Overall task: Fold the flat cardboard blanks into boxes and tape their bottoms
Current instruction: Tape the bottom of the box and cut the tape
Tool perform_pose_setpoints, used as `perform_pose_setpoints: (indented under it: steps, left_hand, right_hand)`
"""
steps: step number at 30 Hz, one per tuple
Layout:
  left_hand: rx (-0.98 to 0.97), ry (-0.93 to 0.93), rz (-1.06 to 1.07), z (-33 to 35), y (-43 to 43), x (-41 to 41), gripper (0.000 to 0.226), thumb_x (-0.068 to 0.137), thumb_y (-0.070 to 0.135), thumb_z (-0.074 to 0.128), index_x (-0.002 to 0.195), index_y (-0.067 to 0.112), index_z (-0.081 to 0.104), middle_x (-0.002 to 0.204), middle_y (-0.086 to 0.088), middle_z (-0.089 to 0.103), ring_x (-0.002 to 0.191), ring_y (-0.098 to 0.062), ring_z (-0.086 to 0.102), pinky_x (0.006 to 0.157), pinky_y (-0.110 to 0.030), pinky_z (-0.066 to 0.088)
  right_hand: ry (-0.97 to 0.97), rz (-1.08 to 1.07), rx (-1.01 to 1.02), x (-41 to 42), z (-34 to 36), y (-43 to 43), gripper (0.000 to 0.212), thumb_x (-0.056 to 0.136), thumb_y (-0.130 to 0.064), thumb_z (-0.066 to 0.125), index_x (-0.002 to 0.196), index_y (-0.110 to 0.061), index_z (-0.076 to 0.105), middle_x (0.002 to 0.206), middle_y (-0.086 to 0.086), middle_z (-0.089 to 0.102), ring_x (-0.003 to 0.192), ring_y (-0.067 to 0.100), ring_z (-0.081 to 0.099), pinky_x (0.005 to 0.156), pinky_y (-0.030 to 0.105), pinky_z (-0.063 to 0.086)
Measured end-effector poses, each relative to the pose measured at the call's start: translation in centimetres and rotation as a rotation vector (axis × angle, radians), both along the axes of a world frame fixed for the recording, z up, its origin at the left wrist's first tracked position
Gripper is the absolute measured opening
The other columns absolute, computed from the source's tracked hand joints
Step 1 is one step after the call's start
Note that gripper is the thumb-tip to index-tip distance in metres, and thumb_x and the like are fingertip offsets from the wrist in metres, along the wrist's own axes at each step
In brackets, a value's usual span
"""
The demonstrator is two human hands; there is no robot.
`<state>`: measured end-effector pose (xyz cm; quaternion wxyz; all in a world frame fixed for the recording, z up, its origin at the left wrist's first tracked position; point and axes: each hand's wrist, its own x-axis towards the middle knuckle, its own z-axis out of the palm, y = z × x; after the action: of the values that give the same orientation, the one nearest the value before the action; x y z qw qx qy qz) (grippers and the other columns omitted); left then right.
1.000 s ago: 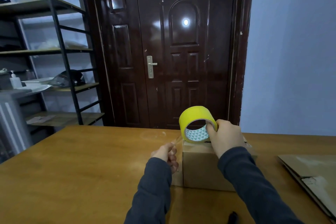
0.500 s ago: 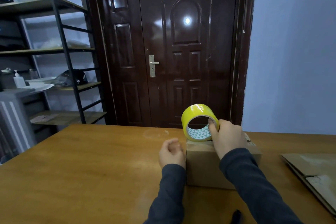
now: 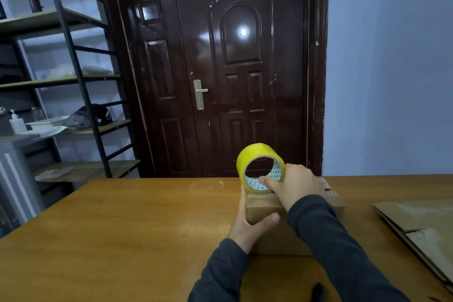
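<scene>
A folded brown cardboard box [image 3: 274, 235] stands on the wooden table [image 3: 127, 233] in front of me. A yellow tape roll [image 3: 257, 154] rests upright on the box's top left edge. My right hand [image 3: 294, 186] holds the roll, with a finger hooked through its core. My left hand [image 3: 247, 225] clasps the box's left near corner, thumb across the front face. Flat cardboard blanks [image 3: 421, 228] lie stacked at the table's right edge.
A dark wooden door [image 3: 220, 68] stands behind the table. A black metal shelf unit [image 3: 73, 76] with a helmet and a bottle is at the left. A small dark object [image 3: 317, 290] lies at the table's near edge.
My left hand let go of the tape end, drew back, then moved right and took hold of the box's left corner. My right hand kept the roll on the box's top.
</scene>
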<state>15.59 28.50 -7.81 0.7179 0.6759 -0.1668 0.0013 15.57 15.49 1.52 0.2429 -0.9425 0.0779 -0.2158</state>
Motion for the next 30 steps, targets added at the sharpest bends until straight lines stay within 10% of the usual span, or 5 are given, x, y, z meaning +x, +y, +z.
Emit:
perform_pose_setpoints:
  steps: [17, 24, 30]
  left_hand:
    - [0.193, -0.041, 0.184, -1.8, 0.0, 1.0, 0.090, 0.064, 0.067, 0.075, 0.141, 0.051, 0.031, 0.130, 0.003, 0.058, 0.118, -0.018, 0.057, 0.099, -0.046, 0.049]
    - [0.229, -0.080, 0.208, -1.4, 0.1, 0.4, 0.101, 0.058, 0.077, 0.070, 0.135, 0.072, 0.005, 0.137, 0.013, 0.049, 0.122, -0.011, 0.051, 0.103, -0.043, 0.045]
    - [0.219, -0.062, 0.216, -1.3, 0.1, 0.1, 0.098, 0.059, 0.074, 0.072, 0.132, 0.074, 0.008, 0.136, 0.009, 0.051, 0.121, -0.017, 0.054, 0.102, -0.046, 0.045]
  right_hand:
    - [0.054, 0.176, 0.152, -0.2, 0.7, -1.6, 0.026, 0.092, -0.038, 0.053, 0.089, -0.014, 0.061, 0.087, 0.005, 0.065, 0.080, 0.022, 0.062, 0.072, 0.036, 0.053]
    - [0.104, 0.216, 0.355, -0.9, 1.6, -4.9, 0.020, 0.094, -0.027, 0.053, 0.086, -0.009, 0.052, 0.073, 0.006, 0.058, 0.038, 0.015, 0.058, 0.035, 0.020, 0.039]
    - [-0.061, 0.149, 0.199, -1.9, 2.6, -9.4, 0.025, 0.090, -0.020, 0.057, 0.074, -0.012, 0.041, 0.066, 0.009, 0.051, 0.051, 0.030, 0.058, 0.046, 0.035, 0.050]
